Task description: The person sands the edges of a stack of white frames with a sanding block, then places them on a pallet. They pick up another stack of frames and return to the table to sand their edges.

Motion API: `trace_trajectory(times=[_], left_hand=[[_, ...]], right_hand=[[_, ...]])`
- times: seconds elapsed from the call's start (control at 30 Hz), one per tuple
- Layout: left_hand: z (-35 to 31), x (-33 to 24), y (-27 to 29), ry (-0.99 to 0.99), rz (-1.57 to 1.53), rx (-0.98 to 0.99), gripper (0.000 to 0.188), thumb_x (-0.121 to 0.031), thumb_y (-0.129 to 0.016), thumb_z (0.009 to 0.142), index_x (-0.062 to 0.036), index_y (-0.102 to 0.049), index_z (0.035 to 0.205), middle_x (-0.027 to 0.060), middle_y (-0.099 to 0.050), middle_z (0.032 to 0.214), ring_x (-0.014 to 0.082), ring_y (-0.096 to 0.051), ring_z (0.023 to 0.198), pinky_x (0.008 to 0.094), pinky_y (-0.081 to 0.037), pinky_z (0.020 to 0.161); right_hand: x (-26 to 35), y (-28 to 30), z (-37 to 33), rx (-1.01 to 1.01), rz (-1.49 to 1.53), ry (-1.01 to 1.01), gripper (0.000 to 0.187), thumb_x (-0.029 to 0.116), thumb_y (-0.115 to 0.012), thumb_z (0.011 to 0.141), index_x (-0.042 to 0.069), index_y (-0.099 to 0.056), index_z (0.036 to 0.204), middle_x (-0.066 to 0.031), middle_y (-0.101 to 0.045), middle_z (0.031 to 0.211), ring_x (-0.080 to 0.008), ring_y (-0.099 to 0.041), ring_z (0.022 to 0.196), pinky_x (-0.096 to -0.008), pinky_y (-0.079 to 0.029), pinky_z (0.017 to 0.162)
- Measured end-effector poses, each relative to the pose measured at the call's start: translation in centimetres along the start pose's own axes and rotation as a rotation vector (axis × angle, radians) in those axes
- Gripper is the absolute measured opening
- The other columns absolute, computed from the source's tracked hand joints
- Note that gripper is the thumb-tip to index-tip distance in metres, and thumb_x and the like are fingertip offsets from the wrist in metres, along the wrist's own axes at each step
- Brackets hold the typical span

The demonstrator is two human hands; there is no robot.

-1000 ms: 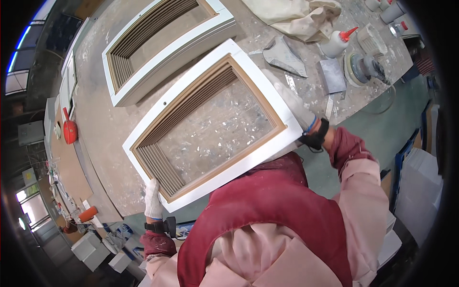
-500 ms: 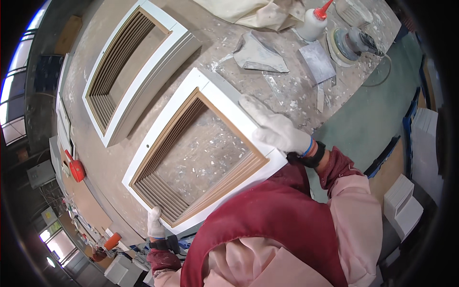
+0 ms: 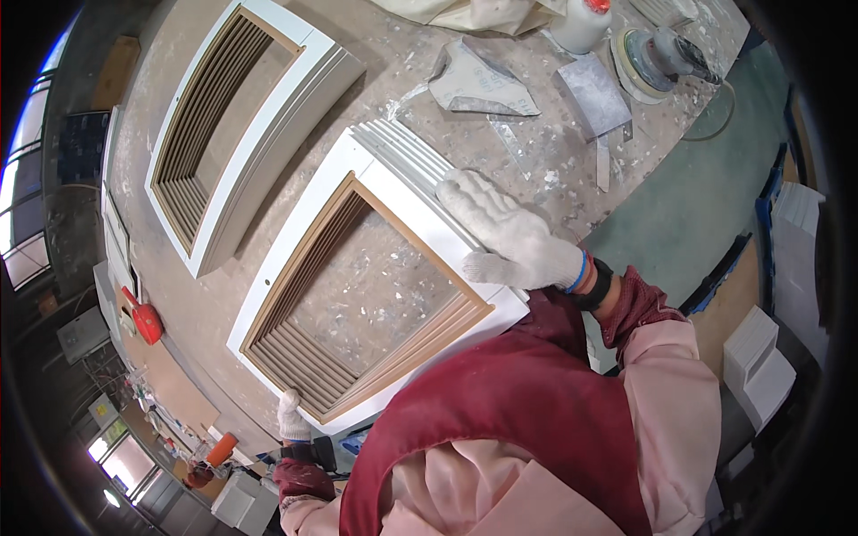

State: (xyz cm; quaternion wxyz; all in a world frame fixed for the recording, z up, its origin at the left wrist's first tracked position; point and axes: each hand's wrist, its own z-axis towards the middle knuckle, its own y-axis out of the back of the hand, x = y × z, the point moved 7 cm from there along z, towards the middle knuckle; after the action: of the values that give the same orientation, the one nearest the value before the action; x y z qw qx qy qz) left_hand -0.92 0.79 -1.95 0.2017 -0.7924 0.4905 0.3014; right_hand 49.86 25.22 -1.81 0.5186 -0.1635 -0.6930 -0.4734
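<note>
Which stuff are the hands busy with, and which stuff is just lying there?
Busy with:
near frame, white with stepped brown inside
right hand flat on its edge
left hand at its corner

Just lying there:
far frame
sander
sandpaper
bottle

Single head-worn fisheye view, looking steeply down, close over workbench (image 3: 223,304); edges bend.

A wide, dusty brown counter (image 3: 268,295) speckled with white paint fills the scene. Beside it on the right lies a dull green floor (image 3: 688,205). Bright daylit windows (image 3: 22,205) line the far left edge, and stacked white boards (image 3: 760,366) sit at right.
</note>
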Motion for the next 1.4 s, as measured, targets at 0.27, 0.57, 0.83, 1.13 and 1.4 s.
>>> trace_trajectory(times=[0.27,0.57,0.83,1.13,1.4], left_hand=[[-3.0,-2.9,-6.2,0.254,0.023,0.145,0.071,-0.029,-0.079,0.076,-0.0034,-0.048,0.135,0.0131,-0.061,0.124,0.0312,-0.063,0.109,0.043,-0.053,0.093],[-2.1,-20.3,-28.3,-0.799,1.61,-0.087,0.089,-0.034,-0.082,0.071,-0.003,-0.041,0.143,0.0243,-0.053,0.135,0.0352,-0.051,0.126,0.0415,-0.039,0.107],[6.9,-17.1,-36.0,-0.505,1.809,-0.083,0.087,-0.036,-0.081,0.071,-0.0107,-0.039,0.144,0.0172,-0.059,0.13,0.0337,-0.058,0.118,0.042,-0.045,0.102],[7.8,-17.0,-36.0,-0.519,1.805,-0.128,0.077,-0.042,-0.08,0.07,-0.0111,-0.05,0.134,0.0153,-0.066,0.117,0.0328,-0.064,0.107,0.0427,-0.05,0.092],[7.2,-17.6,-35.2,-0.516,1.767,-0.17,0.08,-0.043,-0.08,0.07,-0.0088,-0.05,0.135,0.0176,-0.069,0.107,0.033,-0.067,0.101,0.0427,-0.051,0.089]], right_hand=[[-0.6,0.7,0.4,0.01,0.117,0.056,0.09,0.068,-0.038,0.092,0.0,-0.024,0.151,-0.0348,-0.025,0.149,-0.0535,-0.021,0.139,-0.0511,-0.02,0.115],[0.9,1.1,-0.6,-0.046,-0.053,0.101,0.088,0.068,-0.039,0.092,0.0,-0.031,0.148,-0.0316,-0.028,0.149,-0.0509,-0.025,0.139,-0.0537,-0.025,0.112],[-0.7,0.8,-1.3,-0.064,-0.04,0.109,0.092,0.07,-0.037,0.091,0.0,-0.028,0.15,-0.0327,-0.028,0.149,-0.0511,-0.025,0.139,-0.0537,-0.024,0.112],[-0.6,1.8,-0.9,-0.072,-0.036,0.169,0.08,0.064,-0.045,0.091,0.008,-0.034,0.149,-0.0303,-0.031,0.147,-0.0516,-0.029,0.136,-0.0565,-0.026,0.11],[0.5,2.9,-0.4,-0.219,-0.093,0.286,0.07,0.058,-0.057,0.086,0.011,-0.049,0.137,-0.0232,-0.044,0.134,-0.0441,-0.043,0.125,-0.0523,-0.045,0.095]])
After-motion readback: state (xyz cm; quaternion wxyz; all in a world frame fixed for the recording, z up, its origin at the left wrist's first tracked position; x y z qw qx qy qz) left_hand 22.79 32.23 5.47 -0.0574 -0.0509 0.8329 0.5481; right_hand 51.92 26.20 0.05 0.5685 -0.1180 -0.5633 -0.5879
